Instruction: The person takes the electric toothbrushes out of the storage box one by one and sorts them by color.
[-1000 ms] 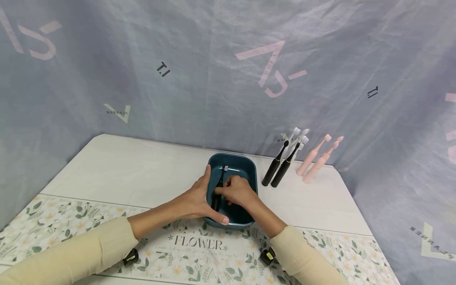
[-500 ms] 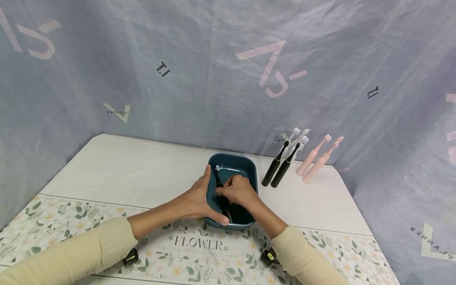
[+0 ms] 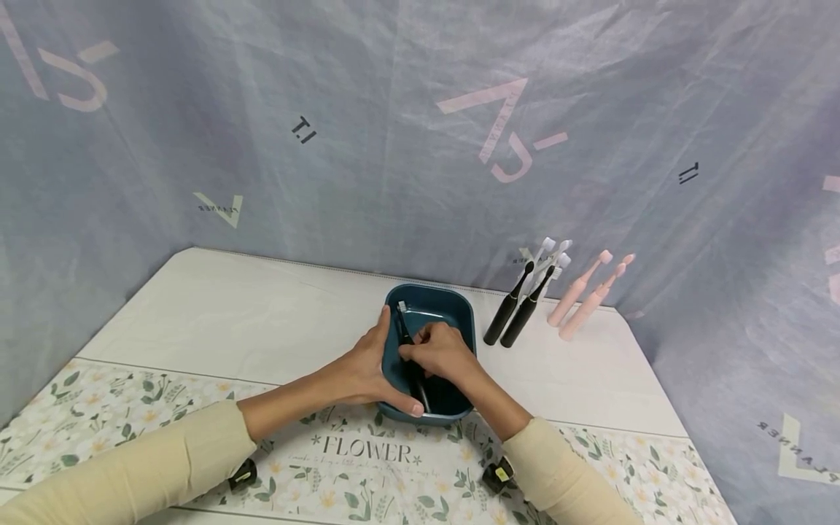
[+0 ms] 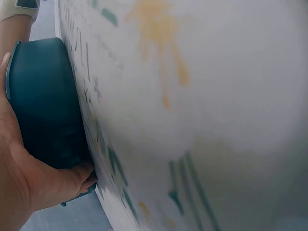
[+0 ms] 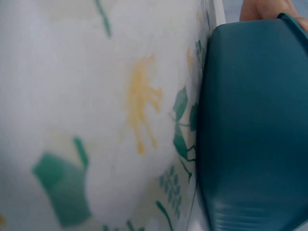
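Note:
In the head view, a dark teal plastic bin [image 3: 438, 306] stands near the middle of the table. My left hand [image 3: 361, 370] holds it at the left, thumb along the near rim. The left wrist view shows that hand's fingers [image 4: 82, 175] wrapped round the end of the bin. Inside the bin, my right hand [image 3: 441, 353] pinches a black electric toothbrush [image 3: 405, 332] with white bristles by its middle. Its head leans toward the far left corner and its handle slants to the near side. Part of the handle is hidden by the hand.
Right of the bin stand two black electric toothbrushes [image 3: 520, 319], with several white ones [image 3: 556, 259] behind them. Several pink toothbrushes [image 3: 577, 313] stand farther right. A floral mat [image 3: 328, 477] covers the near table. A grey printed curtain [image 3: 367, 160] closes the back.
Inside the bin, the toothbrush's head has swung left and its handle end right, turning in my right hand. My left hand has kept its hold on the bin.

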Motion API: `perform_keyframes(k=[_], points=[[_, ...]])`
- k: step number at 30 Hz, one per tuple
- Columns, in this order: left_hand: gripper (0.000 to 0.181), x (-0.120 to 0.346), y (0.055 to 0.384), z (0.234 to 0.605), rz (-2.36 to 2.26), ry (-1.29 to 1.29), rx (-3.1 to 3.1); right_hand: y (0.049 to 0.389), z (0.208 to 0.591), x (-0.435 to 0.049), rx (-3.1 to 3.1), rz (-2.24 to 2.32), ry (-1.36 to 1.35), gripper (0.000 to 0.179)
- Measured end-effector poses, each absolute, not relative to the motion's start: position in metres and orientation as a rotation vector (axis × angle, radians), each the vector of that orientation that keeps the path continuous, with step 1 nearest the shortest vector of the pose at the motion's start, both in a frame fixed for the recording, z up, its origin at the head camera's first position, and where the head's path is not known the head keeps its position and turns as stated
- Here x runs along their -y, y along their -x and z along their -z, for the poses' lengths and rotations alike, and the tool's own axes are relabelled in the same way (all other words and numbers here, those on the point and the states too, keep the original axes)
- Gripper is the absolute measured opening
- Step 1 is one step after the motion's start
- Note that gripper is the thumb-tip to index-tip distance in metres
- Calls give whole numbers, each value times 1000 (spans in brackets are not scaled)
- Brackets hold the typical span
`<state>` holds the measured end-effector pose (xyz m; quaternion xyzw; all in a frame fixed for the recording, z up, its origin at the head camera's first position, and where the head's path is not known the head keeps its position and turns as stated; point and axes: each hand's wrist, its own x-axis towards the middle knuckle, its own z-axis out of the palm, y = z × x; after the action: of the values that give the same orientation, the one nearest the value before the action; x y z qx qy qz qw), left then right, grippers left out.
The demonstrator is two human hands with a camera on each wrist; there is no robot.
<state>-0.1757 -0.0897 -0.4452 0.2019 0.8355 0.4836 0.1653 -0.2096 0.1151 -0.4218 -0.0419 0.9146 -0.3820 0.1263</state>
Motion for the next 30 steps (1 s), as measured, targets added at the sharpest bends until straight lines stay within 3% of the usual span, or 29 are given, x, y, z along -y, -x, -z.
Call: perform_keyframes(k=[16,23,30], points=[[179,90,175,446,-1407,-560,-2353,205,405,-126,-2515,1329,184,21],[180,90,174,446,-1329,-482,-2402,201,396,-137,-2476,1436,190,40],[180,89,174,444,-1295,-462,-2414,198,390,-154,-2522,1494,208,43]])
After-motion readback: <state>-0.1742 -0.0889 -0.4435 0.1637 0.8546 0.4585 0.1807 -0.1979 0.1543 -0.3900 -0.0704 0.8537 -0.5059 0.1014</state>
